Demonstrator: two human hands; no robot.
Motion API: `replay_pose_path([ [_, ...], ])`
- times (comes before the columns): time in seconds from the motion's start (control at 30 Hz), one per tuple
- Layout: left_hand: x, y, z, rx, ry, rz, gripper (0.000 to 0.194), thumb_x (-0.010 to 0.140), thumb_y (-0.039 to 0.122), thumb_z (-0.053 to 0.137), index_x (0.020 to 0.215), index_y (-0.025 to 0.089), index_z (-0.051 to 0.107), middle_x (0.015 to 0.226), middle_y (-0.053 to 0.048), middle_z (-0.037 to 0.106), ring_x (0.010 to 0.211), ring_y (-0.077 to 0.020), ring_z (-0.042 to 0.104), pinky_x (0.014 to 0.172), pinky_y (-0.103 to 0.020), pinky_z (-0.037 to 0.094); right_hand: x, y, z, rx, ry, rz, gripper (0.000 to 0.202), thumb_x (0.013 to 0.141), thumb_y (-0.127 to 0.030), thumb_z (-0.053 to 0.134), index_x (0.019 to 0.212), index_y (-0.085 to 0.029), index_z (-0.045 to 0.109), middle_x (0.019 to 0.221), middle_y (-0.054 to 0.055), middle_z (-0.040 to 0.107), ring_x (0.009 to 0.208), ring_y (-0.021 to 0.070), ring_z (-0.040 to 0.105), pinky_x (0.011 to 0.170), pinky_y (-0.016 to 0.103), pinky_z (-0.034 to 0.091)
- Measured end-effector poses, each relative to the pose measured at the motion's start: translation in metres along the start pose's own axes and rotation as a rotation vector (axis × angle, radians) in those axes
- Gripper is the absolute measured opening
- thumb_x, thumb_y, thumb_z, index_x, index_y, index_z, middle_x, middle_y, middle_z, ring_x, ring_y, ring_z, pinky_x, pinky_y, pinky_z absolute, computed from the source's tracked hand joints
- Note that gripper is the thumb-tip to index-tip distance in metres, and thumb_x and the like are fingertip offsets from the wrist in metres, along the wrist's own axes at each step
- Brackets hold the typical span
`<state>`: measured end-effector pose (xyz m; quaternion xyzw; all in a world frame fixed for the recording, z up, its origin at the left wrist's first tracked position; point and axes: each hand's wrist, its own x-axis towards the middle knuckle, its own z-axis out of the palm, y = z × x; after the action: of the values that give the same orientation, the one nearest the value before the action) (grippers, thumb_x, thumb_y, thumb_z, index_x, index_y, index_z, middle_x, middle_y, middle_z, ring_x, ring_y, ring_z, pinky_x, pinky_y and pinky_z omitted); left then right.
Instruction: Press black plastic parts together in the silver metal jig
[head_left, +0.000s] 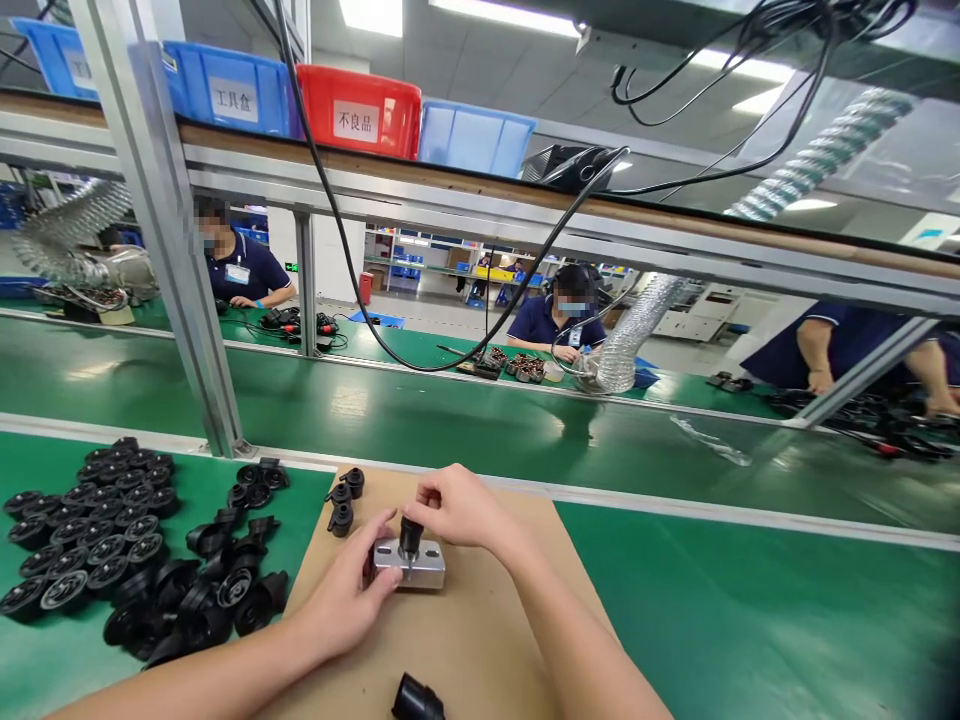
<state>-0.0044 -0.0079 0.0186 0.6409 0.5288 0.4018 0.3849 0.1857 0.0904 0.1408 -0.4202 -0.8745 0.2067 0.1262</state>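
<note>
On a brown board [480, 620] lies a silver metal block [427, 572] with slots in its top. A black cylindrical part [410, 535] stands upright at the middle of the block. My left hand [352, 580] grips the block's left end between thumb and fingers. My right hand [454, 505] pinches the top of the black part from above. Behind my left hand, several small black parts [341, 518] stand on the board. A larger black part [417, 698] lies near the board's front edge.
Many round black parts [109, 545] and curved black parts [187, 600] cover the green table [750, 600] at left. A metal post [169, 240] rises behind them. A black cable [345, 240] hangs ahead. People work at the far bench, beyond the green belt [450, 420].
</note>
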Motion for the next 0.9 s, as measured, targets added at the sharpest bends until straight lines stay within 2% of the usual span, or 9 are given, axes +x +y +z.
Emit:
replay_pose_path([
  [0.13, 0.001, 0.004, 0.000, -0.004, -0.001, 0.002, 0.067, 0.096, 0.036, 0.057, 0.159, 0.019, 0.040, 0.145, -0.019, 0.060, 0.124, -0.0345, 0.060, 0.105, -0.051, 0.049, 0.000, -0.004, 0.002, -0.019, -0.015, -0.002, 0.027, 0.088, -0.033, 0.068, 0.065, -0.018, 0.065, 0.066, 0.002, 0.069, 0.062, 0.0140, 0.054, 0.058, 0.027, 0.030],
  [0.37, -0.001, 0.004, 0.000, -0.010, 0.007, -0.015, 0.065, 0.097, 0.038, 0.057, 0.158, 0.020, 0.043, 0.146, -0.017, 0.061, 0.124, -0.0344, 0.061, 0.104, -0.050, 0.050, -0.004, -0.010, -0.002, -0.053, -0.034, 0.019, 0.033, 0.085, -0.031, 0.067, 0.057, -0.019, 0.057, 0.057, -0.001, 0.058, 0.056, 0.0123, 0.044, 0.056, 0.028, 0.026],
  [0.5, 0.000, 0.003, -0.001, 0.006, 0.007, -0.003, 0.063, 0.097, 0.036, 0.057, 0.156, 0.021, 0.044, 0.148, -0.016, 0.061, 0.126, -0.0342, 0.060, 0.103, -0.049, 0.051, -0.005, -0.008, 0.001, -0.046, -0.055, 0.022, 0.033, 0.086, -0.035, 0.070, 0.059, -0.019, 0.058, 0.058, -0.001, 0.059, 0.057, 0.0123, 0.045, 0.055, 0.027, 0.027],
  [0.6, 0.001, 0.004, -0.002, 0.006, 0.006, 0.006, 0.062, 0.098, 0.037, 0.057, 0.156, 0.019, 0.045, 0.152, -0.016, 0.059, 0.127, -0.0343, 0.060, 0.105, -0.049, 0.051, -0.006, -0.002, 0.002, -0.027, -0.073, 0.026, 0.036, 0.088, -0.051, 0.072, 0.072, -0.019, 0.068, 0.069, 0.001, 0.067, 0.062, 0.0146, 0.053, 0.056, 0.027, 0.030],
  [0.67, 0.003, 0.005, -0.003, 0.007, 0.004, 0.008, 0.062, 0.099, 0.039, 0.057, 0.156, 0.019, 0.045, 0.154, -0.016, 0.057, 0.129, -0.0344, 0.060, 0.107, -0.049, 0.050, -0.007, 0.002, 0.001, 0.027, -0.084, -0.002, 0.036, 0.086, -0.053, 0.075, 0.096, -0.019, 0.075, 0.086, 0.004, 0.074, 0.073, 0.0175, 0.061, 0.060, 0.026, 0.037],
  [0.73, 0.003, 0.005, -0.004, 0.004, 0.000, 0.008, 0.062, 0.099, 0.039, 0.057, 0.157, 0.020, 0.044, 0.153, -0.015, 0.058, 0.133, -0.0341, 0.058, 0.111, -0.049, 0.048, -0.007, 0.005, -0.001, 0.086, -0.130, -0.073, 0.042, 0.081, -0.043, 0.081, 0.118, -0.022, 0.074, 0.106, 0.005, 0.076, 0.088, 0.0199, 0.066, 0.068, 0.026, 0.043],
  [0.77, 0.004, 0.004, -0.004, 0.000, -0.002, 0.006, 0.062, 0.099, 0.039, 0.056, 0.157, 0.021, 0.044, 0.152, -0.015, 0.059, 0.134, -0.0339, 0.058, 0.112, -0.050, 0.046, -0.008, 0.005, -0.002, 0.106, -0.169, -0.118, 0.045, 0.080, -0.036, 0.082, 0.123, -0.025, 0.073, 0.111, 0.004, 0.076, 0.093, 0.0202, 0.067, 0.072, 0.026, 0.044],
  [0.83, 0.004, 0.001, -0.004, -0.009, -0.005, 0.000, 0.062, 0.099, 0.039, 0.057, 0.157, 0.022, 0.043, 0.149, -0.015, 0.061, 0.136, -0.0334, 0.057, 0.115, -0.050, 0.044, -0.008, 0.005, -0.002, 0.111, -0.251, -0.185, 0.044, 0.079, -0.023, 0.078, 0.123, -0.028, 0.076, 0.111, 0.001, 0.078, 0.093, 0.0195, 0.067, 0.074, 0.025, 0.044],
  [0.9, 0.004, -0.002, -0.003, -0.021, -0.010, 0.006, 0.061, 0.099, 0.039, 0.057, 0.157, 0.023, 0.043, 0.149, -0.015, 0.061, 0.136, -0.0332, 0.056, 0.116, -0.051, 0.043, -0.007, 0.003, -0.002, 0.095, -0.300, -0.211, 0.042, 0.080, -0.016, 0.071, 0.121, -0.028, 0.078, 0.104, 0.000, 0.079, 0.085, 0.0181, 0.066, 0.070, 0.026, 0.042],
])
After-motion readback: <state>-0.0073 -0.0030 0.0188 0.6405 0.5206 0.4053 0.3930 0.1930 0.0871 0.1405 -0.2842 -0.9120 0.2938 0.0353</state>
